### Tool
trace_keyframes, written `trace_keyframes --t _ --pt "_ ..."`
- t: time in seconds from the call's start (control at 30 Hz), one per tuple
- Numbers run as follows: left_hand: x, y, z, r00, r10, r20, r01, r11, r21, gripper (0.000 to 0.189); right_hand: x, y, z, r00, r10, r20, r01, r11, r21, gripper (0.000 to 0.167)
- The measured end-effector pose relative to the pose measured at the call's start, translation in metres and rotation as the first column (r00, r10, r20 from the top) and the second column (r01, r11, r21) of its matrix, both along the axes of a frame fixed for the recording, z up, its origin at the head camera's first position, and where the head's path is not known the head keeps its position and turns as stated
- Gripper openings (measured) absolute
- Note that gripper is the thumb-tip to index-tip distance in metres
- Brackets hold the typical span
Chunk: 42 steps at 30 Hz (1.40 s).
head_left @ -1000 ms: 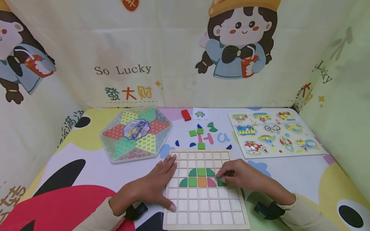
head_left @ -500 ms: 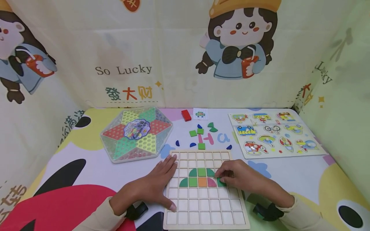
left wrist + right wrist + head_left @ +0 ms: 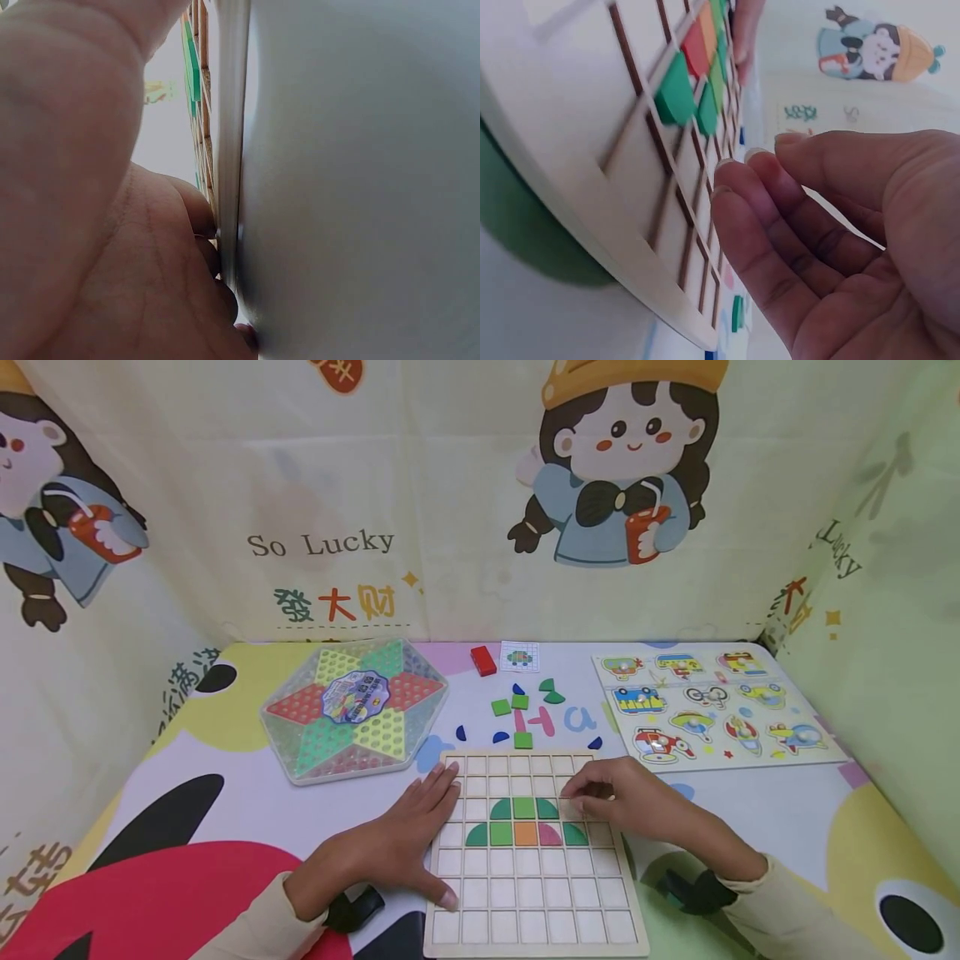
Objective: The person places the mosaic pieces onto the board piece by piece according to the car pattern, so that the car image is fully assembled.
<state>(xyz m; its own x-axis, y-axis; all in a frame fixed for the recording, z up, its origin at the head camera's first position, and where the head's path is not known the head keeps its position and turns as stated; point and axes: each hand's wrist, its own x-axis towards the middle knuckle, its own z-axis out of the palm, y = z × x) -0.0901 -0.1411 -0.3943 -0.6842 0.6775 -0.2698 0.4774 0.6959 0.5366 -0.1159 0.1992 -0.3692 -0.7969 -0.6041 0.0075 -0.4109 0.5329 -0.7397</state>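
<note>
Worktop (image 3: 300,810), covered in cartoon-print cloth of white, yellow, red and green, across lower half of head view. Hexagonal game box (image 3: 354,697) lying flat, left of centre. Red block (image 3: 483,661) and small card (image 3: 520,657) at middle, side by side. Below them, scattered green squares (image 3: 522,740), green wedges (image 3: 554,697), blue half-moons (image 3: 461,732). Picture puzzle (image 3: 712,760), right of frame. Wooden grid board (image 3: 534,893), lower centre, flat.

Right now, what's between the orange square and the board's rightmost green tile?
A reddish-pink quarter-round tile sits between the orange square and that green tile; the head view shows it.
</note>
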Motion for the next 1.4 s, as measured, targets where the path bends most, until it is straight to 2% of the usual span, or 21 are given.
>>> trace_keyframes --t 0.2,0.43,0.67,1.0,1.4 --pt "0.0 0.001 -0.001 1.0 0.008 -0.004 -0.008 1.0 -0.015 0.126 -0.014 0.001 0.0 0.996 -0.076 -0.051 0.077 0.997 0.008 0.008" --pt "0.0 0.001 0.0 1.0 0.006 -0.008 -0.006 1.0 -0.021 0.125 -0.027 0.0 -0.004 0.986 -0.157 -0.051 0.158 0.987 0.019 0.01" --pt "0.0 -0.001 -0.002 1.0 -0.002 -0.014 0.001 1.0 -0.019 0.126 -0.048 0.001 -0.011 0.969 -0.242 -0.05 0.241 0.97 -0.011 0.009" --pt "0.0 0.0 -0.002 1.0 -0.005 -0.016 0.005 1.0 -0.01 0.125 -0.081 -0.005 -0.015 0.938 -0.344 -0.04 0.345 0.938 0.02 0.013" --pt "-0.001 0.001 0.0 1.0 -0.003 -0.014 0.003 1.0 -0.012 0.126 -0.114 -0.006 -0.018 0.91 -0.413 -0.042 0.414 0.91 0.014 0.019"
